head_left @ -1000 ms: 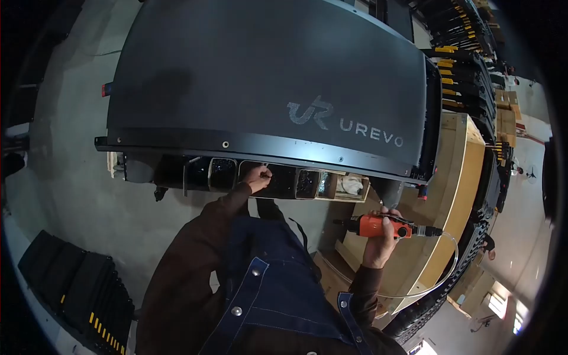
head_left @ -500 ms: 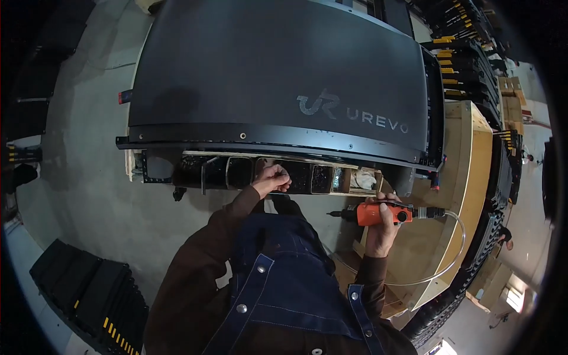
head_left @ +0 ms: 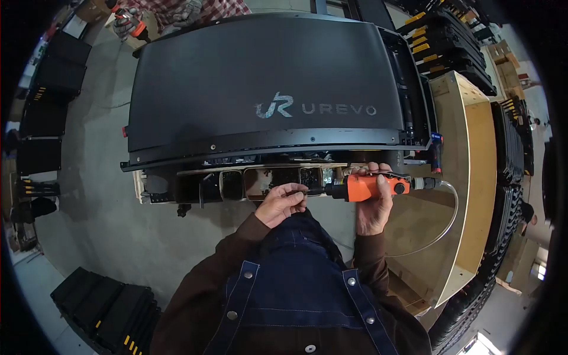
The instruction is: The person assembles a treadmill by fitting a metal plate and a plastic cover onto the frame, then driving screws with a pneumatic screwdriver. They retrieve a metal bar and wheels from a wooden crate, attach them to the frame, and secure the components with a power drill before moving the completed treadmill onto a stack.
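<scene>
My right hand is wrapped round an orange power screwdriver with a clear hose at its back end. The tool points left, and its dark tip reaches my left hand. The fingers of my left hand are pinched at that tip; what they hold is too small to make out. Just beyond both hands runs a row of small parts bins under the edge of a black treadmill deck marked UREVO.
A co-worker's gloved hand holds another orange tool at the top left, beside a checked sleeve. A large wooden crate stands on the right. Stacks of black parts lie at the lower left and upper right.
The screwdriver has moved left and up in my right hand, and its tip now meets my left fingers. The view has shifted, bringing the co-worker's hands and checked clothing into sight.
</scene>
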A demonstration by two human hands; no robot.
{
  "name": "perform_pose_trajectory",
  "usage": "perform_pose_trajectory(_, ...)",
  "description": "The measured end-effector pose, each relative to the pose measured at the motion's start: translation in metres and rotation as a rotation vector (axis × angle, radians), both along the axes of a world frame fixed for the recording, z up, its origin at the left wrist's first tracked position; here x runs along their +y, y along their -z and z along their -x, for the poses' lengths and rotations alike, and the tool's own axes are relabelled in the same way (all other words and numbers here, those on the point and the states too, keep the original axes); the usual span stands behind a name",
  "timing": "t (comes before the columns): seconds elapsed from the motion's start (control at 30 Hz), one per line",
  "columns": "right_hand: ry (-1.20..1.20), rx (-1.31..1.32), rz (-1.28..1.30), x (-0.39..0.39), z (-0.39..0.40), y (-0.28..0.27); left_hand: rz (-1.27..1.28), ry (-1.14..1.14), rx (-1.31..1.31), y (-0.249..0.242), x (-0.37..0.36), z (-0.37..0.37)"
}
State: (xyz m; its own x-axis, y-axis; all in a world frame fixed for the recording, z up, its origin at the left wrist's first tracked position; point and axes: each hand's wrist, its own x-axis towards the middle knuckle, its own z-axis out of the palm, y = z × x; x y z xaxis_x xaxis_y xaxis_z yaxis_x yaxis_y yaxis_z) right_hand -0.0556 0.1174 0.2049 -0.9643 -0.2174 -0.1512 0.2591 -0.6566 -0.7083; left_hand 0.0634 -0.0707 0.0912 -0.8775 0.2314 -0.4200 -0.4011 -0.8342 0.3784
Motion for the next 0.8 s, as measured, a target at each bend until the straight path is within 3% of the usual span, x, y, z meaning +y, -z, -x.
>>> perform_pose_trajectory(0.17, 0.064, -0.056, 0.054, 0.046, 0.027, 0.006, -0.093, -0.058, -0.003, -0.009, 0.042, 0.028)
perform_pose_trajectory(0.23, 0.080, -0.066, 0.082, 0.066, 0.038, 0.012, 0.127, -0.083, 0.021, -0.013, 0.059, 0.041)
perform_pose_trajectory(0.57, 0.195, -0.151, 0.194, 0.126, 0.080, 0.016, 0.299, -0.070, 0.018, -0.035, 0.123, 0.101)
perform_pose_trajectory(0.63, 0.214, -0.151, 0.189, 0.135, 0.084, 0.018, 0.729, -0.084, 0.084, -0.043, 0.133, 0.109)
perform_pose_trajectory(0.67, 0.227, -0.150, 0.183, 0.138, 0.087, 0.020, 0.729, -0.080, 0.090, -0.043, 0.138, 0.113)
perform_pose_trajectory(0.73, 0.246, -0.149, 0.162, 0.144, 0.089, 0.020, 1.430, -0.251, 0.465, -0.043, 0.148, 0.119)
perform_pose_trajectory(0.77, 0.258, -0.148, 0.142, 0.146, 0.092, 0.020, 1.428, -0.252, 0.472, -0.042, 0.152, 0.122)
perform_pose_trajectory(0.8, 0.276, -0.153, 0.132, 0.149, 0.094, 0.022, 1.214, -0.190, 0.369, -0.041, 0.155, 0.125)
